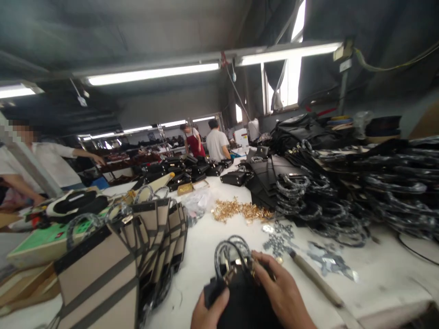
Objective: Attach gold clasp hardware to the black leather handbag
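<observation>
At the bottom centre, a black bag piece [245, 301] with two plastic-wrapped loop handles [219, 256] and gold fittings lies between my hands. My left hand [210, 310] grips its left edge, thumb on top. My right hand [279, 285] pinches near the gold fitting at the right handle end; whether a small part is between the fingertips is hidden. Beyond the bag, a pile of gold metal pieces [236, 210] lies on the white table [202, 256]. Small silver plates [277, 235] are scattered to its right, near a wooden-handled tool [315, 278].
Beige-and-black panels [103, 283] stack at the left, beside a green-topped bin [44, 240]. Black pieces with wrapped handles [308, 201] pile up on the right. Finished-looking black bags [192, 169] sit farther back. A person [51, 160] stands at the left; two more people [216, 144] are behind.
</observation>
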{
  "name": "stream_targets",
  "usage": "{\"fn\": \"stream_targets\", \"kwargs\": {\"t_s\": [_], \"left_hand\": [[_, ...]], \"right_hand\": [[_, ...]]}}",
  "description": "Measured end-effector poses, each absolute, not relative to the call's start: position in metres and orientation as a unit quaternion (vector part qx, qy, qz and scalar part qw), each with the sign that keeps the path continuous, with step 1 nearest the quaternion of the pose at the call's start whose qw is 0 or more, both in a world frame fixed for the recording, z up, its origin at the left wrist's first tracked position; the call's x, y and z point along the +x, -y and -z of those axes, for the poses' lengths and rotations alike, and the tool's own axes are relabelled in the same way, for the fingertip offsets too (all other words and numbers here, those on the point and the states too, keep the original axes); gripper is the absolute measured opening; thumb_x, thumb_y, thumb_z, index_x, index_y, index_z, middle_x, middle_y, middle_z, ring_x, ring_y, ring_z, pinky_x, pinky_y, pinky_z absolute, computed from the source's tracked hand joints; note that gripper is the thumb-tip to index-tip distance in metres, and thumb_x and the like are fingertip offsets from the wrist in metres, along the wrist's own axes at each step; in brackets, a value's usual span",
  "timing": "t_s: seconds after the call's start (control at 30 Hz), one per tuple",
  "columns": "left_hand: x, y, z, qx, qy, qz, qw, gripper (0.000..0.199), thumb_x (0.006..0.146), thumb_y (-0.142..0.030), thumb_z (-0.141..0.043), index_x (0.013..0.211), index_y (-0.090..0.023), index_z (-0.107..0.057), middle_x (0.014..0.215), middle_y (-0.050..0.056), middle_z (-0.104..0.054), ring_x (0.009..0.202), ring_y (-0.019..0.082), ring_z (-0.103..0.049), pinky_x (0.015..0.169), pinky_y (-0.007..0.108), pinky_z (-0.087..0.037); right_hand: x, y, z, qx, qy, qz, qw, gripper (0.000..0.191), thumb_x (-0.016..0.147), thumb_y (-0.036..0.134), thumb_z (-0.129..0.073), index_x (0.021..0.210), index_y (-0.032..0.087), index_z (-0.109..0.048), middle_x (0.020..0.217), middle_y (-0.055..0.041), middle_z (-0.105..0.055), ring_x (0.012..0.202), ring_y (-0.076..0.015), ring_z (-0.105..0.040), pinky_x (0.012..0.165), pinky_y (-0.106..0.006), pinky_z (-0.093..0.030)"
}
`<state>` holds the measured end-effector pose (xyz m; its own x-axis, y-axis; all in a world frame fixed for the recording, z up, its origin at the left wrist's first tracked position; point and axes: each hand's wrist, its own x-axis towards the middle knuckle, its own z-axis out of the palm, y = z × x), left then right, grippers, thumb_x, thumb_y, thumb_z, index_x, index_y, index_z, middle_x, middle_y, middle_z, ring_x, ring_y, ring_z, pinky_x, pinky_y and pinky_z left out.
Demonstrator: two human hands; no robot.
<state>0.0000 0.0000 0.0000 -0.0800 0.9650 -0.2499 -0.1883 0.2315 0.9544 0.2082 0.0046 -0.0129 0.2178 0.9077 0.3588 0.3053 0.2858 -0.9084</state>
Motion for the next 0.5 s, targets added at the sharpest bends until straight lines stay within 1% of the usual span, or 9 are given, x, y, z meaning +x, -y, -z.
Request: {"fn": "stream_targets", "kwargs": {"t_s": [0.03,0.07,0.1,0.17,0.23,0.33,0.4,0.5], "left_hand": [[0.002,0.001,0.002,0.329,-0.513,-0.509,0.608,0.05,0.077,-0.045,-0.087,0.116,-0.018,-0.072,0.105,0.01,-0.081,0.104,0.033,-0.076,0.098,0.047,-0.058],[0.004,0.003,0.004,0.296,-0.485,-0.516,0.641,0.057,0.077,-0.046,-0.087,0.123,-0.018,-0.07,0.107,0.011,-0.081,0.105,0.033,-0.076,0.101,0.048,-0.057],[0.005,0.004,0.006,0.266,-0.466,-0.522,0.663,0.061,0.078,-0.046,-0.085,0.129,-0.017,-0.068,0.111,0.012,-0.081,0.107,0.033,-0.076,0.103,0.049,-0.056],[0.008,0.006,0.008,0.21,-0.445,-0.517,0.701,0.063,0.083,-0.046,-0.081,0.136,-0.016,-0.064,0.115,0.014,-0.08,0.11,0.034,-0.075,0.107,0.051,-0.054],[0.01,0.008,0.008,0.156,-0.417,-0.482,0.754,0.063,0.087,-0.048,-0.075,0.138,-0.012,-0.063,0.116,0.017,-0.079,0.113,0.036,-0.074,0.109,0.055,-0.051],[0.009,0.011,0.005,0.102,-0.365,-0.421,0.824,0.067,0.09,-0.056,-0.067,0.138,-0.009,-0.064,0.116,0.02,-0.079,0.118,0.041,-0.071,0.112,0.06,-0.048],[0.008,0.012,0.005,0.093,-0.341,-0.411,0.84,0.069,0.09,-0.059,-0.064,0.138,-0.008,-0.064,0.116,0.021,-0.079,0.119,0.042,-0.07,0.112,0.062,-0.047],[0.006,0.011,0.008,0.088,-0.314,-0.417,0.848,0.071,0.091,-0.061,-0.061,0.139,-0.009,-0.064,0.118,0.021,-0.078,0.12,0.042,-0.069,0.113,0.062,-0.047]], "right_hand": [[0.214,-0.004,0.009,-0.534,0.579,-0.287,0.546,0.029,0.101,0.044,-0.06,0.115,0.025,-0.076,0.118,-0.0076,-0.078,0.111,-0.0276,-0.073,0.101,-0.039,-0.059],[0.219,-0.004,0.007,-0.525,0.598,-0.293,0.53,0.027,0.102,0.043,-0.06,0.113,0.025,-0.077,0.114,-0.0064,-0.078,0.107,-0.0259,-0.073,0.1,-0.038,-0.058],[0.223,-0.005,0.005,-0.513,0.62,-0.295,0.515,0.025,0.101,0.04,-0.061,0.113,0.025,-0.077,0.113,-0.0057,-0.078,0.107,-0.0247,-0.072,0.1,-0.037,-0.057],[0.228,-0.008,0.004,-0.487,0.667,-0.295,0.481,0.022,0.1,0.035,-0.064,0.115,0.025,-0.077,0.111,-0.0049,-0.077,0.105,-0.0225,-0.072,0.098,-0.034,-0.055],[0.228,-0.012,0.005,-0.46,0.712,-0.292,0.444,0.021,0.1,0.029,-0.064,0.116,0.025,-0.077,0.112,-0.0048,-0.077,0.105,-0.021,-0.071,0.098,-0.033,-0.054],[0.224,-0.017,0.006,-0.45,0.749,-0.279,0.399,0.024,0.098,0.024,-0.064,0.119,0.025,-0.075,0.112,-0.0045,-0.076,0.105,-0.0204,-0.07,0.097,-0.033,-0.054],[0.221,-0.02,0.006,-0.469,0.75,-0.271,0.38,0.024,0.096,0.023,-0.066,0.118,0.026,-0.073,0.109,-0.0036,-0.076,0.1,-0.0203,-0.071,0.093,-0.033,-0.055],[0.219,-0.026,0.004,-0.485,0.749,-0.273,0.361,0.018,0.094,0.023,-0.068,0.111,0.025,-0.074,0.106,-0.0027,-0.077,0.097,-0.0203,-0.072,0.09,-0.033,-0.056]]}}
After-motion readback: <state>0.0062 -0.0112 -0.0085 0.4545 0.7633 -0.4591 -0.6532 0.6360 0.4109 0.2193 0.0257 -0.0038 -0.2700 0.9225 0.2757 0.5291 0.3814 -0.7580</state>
